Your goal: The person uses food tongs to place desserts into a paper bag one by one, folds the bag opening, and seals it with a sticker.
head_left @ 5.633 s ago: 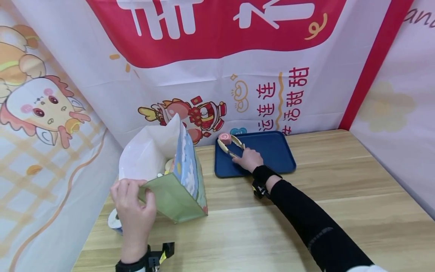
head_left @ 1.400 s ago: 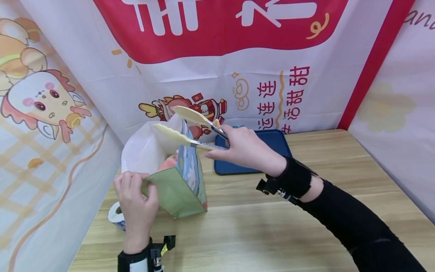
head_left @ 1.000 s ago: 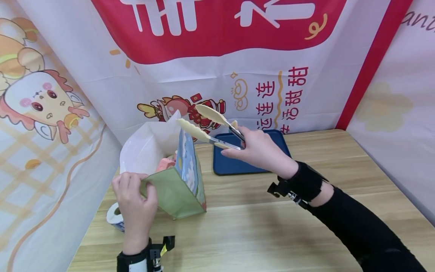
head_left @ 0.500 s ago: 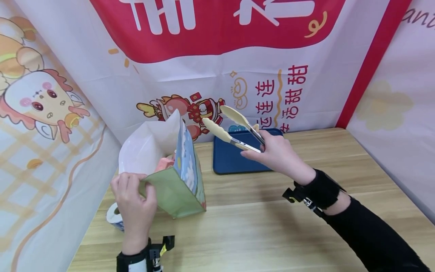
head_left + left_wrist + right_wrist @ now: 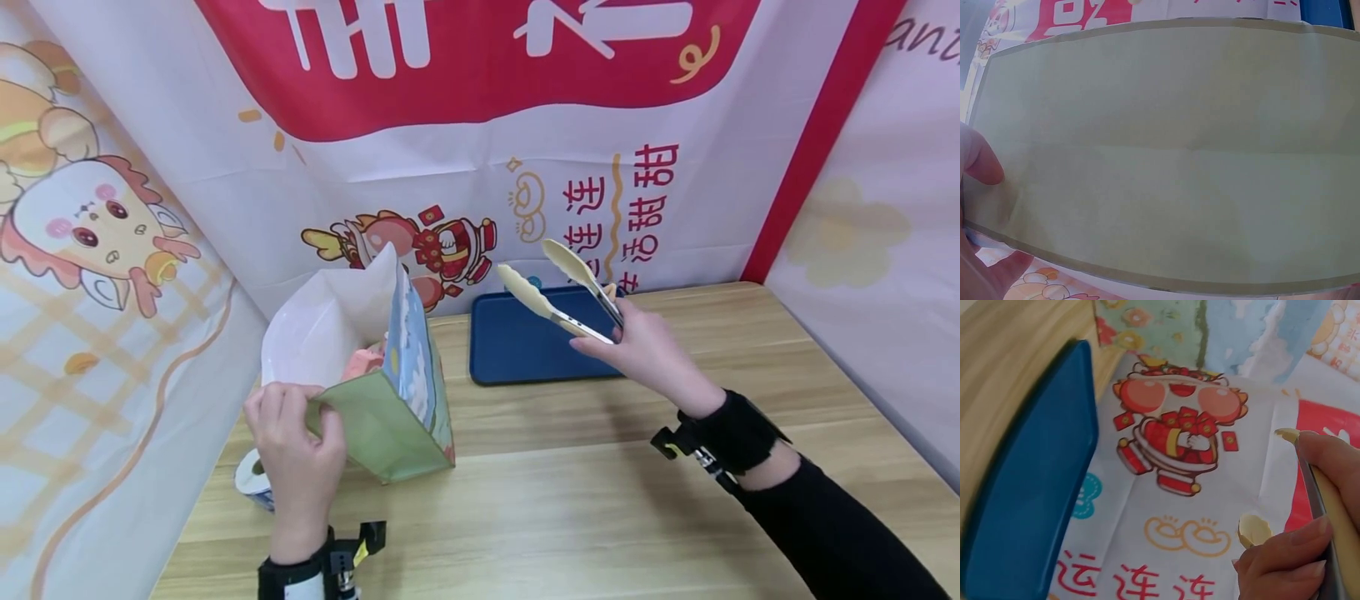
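Observation:
My left hand (image 5: pixel 296 450) grips the near rim of a paper bag (image 5: pixel 397 425) with a green side and a blue picture side. The bag stands open at the top, with a pink piece (image 5: pixel 363 362) showing inside. In the left wrist view its plain green panel (image 5: pixel 1179 156) fills most of the frame, thumb and fingers at the left edge. My right hand (image 5: pixel 656 354) holds metal tongs with cream tips (image 5: pixel 528 296), spread apart with nothing between them. They hang over a dark blue tray (image 5: pixel 517 358), whose visible surface is bare.
A white-and-blue roll (image 5: pixel 251 475) lies left of the bag, partly behind my left wrist. The wooden table (image 5: pixel 510 525) runs up to a printed cloth backdrop (image 5: pixel 450 158), with more cloth at both sides.
Earlier the tongs held a pink swirl-topped piece at the tray. Later they hung empty over the bag, then moved right over the tray. Pink now shows in the bag; my left hand stays.

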`<state>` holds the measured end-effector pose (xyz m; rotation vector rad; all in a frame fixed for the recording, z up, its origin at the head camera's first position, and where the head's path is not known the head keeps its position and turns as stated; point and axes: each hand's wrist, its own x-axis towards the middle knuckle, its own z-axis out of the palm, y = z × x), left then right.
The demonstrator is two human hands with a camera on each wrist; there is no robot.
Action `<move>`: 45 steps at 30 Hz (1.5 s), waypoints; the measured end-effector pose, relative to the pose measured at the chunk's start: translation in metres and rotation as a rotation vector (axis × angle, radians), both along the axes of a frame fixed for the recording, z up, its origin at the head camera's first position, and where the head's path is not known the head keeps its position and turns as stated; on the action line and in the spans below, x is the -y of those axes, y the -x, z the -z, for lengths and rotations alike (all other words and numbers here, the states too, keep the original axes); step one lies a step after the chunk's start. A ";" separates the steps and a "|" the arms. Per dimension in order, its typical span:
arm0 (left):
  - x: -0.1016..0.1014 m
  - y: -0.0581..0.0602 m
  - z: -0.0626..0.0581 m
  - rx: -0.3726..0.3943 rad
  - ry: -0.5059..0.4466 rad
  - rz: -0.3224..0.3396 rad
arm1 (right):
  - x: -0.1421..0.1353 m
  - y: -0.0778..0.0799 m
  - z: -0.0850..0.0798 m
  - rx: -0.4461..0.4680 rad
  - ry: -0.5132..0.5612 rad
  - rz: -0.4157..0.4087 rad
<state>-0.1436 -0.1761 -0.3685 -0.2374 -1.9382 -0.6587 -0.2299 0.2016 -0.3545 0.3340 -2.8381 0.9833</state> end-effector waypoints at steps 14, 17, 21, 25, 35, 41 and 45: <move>0.002 0.001 0.001 -0.001 -0.012 -0.013 | -0.036 0.002 0.038 0.023 -0.013 0.130; 0.002 0.001 0.001 -0.001 -0.011 -0.012 | -0.044 0.001 0.044 0.052 0.018 0.151; 0.002 0.002 0.001 -0.004 -0.009 -0.014 | -0.055 0.002 0.054 0.097 0.026 0.173; 0.002 0.003 0.002 -0.010 -0.009 -0.015 | -0.069 0.003 0.067 0.127 0.013 0.192; 0.000 0.002 0.001 -0.003 -0.002 -0.010 | -0.096 0.007 0.099 0.178 0.058 0.239; 0.000 0.001 0.000 -0.006 -0.003 -0.004 | -0.107 0.009 0.114 0.213 0.128 0.245; 0.000 0.002 0.000 -0.008 0.001 -0.001 | -0.115 0.013 0.126 0.250 0.178 0.285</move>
